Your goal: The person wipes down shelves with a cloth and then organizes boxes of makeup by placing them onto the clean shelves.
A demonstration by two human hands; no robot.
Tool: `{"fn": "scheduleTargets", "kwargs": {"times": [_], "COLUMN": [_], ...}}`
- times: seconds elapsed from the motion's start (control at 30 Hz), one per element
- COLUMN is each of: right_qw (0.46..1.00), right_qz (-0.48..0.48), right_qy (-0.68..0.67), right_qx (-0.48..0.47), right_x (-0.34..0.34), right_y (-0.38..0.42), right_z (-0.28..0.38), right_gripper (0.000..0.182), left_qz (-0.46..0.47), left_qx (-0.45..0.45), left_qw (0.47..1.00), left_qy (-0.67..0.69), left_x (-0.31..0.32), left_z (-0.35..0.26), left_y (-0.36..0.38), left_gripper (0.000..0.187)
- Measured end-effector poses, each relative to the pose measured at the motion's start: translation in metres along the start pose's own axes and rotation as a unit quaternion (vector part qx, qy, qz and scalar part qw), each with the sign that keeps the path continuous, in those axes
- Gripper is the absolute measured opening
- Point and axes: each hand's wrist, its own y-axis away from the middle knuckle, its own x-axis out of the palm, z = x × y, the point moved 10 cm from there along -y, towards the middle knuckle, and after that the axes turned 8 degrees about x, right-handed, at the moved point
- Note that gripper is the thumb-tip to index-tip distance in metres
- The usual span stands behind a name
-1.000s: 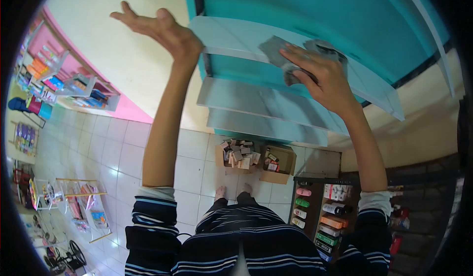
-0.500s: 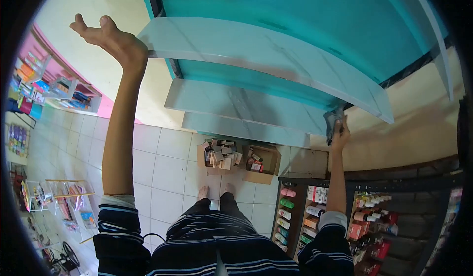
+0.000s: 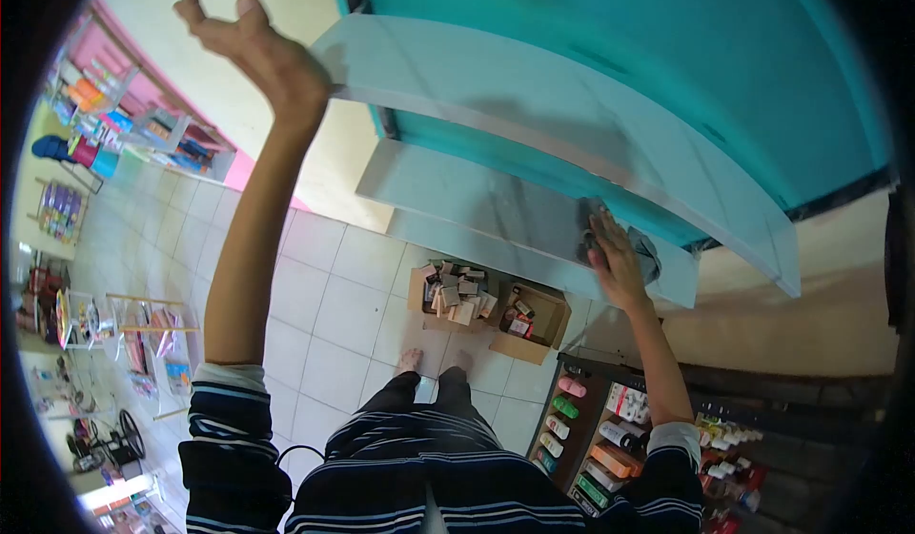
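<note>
My right hand (image 3: 618, 265) presses a dark grey cloth (image 3: 646, 256) onto the white marbled middle shelf (image 3: 438, 183), towards its right part. Its fingers lie stretched over the cloth, which bunches out on both sides of them. Up at the left, my left hand (image 3: 262, 58) has its fingers spread and nothing in them. The wrist of that hand is against the left end of the upper shelf (image 3: 477, 77). Both shelves are bare white boards in front of a teal back panel (image 3: 610, 10).
On the tiled floor below stand a carton full of small boxes (image 3: 457, 291) and an open carton (image 3: 534, 320) with a few packets. A dark rack of bottles (image 3: 600, 429) is at the lower right. Stocked display racks (image 3: 152, 343) stand at the left.
My right hand has slid the cloth leftward along the middle shelf from near its right end, and its fingers have flattened. My left hand stays by the upper shelf's end. The view has turned slightly.
</note>
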Motion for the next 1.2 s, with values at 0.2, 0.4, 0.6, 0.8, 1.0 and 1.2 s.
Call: {"fn": "scheduleTargets", "kwargs": {"times": [0.2,0.4,0.6,0.8,1.0,1.2], "right_qw": [0.987,0.974,0.954,0.971,0.985,0.983], "right_qz": [0.006,-0.009,-0.039,-0.015,-0.119,-0.123], "right_qy": [0.037,0.019,-0.011,0.002,0.077,0.047], "right_qx": [-0.155,-0.225,-0.296,-0.241,-0.102,-0.127], "right_x": [0.043,0.099,0.124,0.11,0.138,0.126], "right_y": [-0.051,-0.121,-0.131,-0.111,-0.134,-0.107], "right_z": [0.108,0.22,0.279,0.247,0.285,0.277], "right_gripper": [0.053,0.053,0.052,0.051,0.05,0.047], "left_qz": [-0.041,-0.024,-0.015,-0.005,0.014,-0.023], "left_qx": [-0.04,-0.091,-0.036,-0.043,-0.052,-0.033], "left_qw": [0.998,0.995,0.999,0.998,0.997,0.996], "left_qy": [-0.001,-0.043,-0.028,-0.043,-0.049,-0.083], "left_x": [-0.004,-0.001,-0.002,0.0,0.003,0.001], "left_z": [0.001,0.019,0.012,0.014,0.01,0.02], "left_y": [-0.002,-0.002,-0.003,-0.004,-0.003,-0.002], "left_gripper": [0.057,0.079,0.073,0.073,0.071,0.069]}}
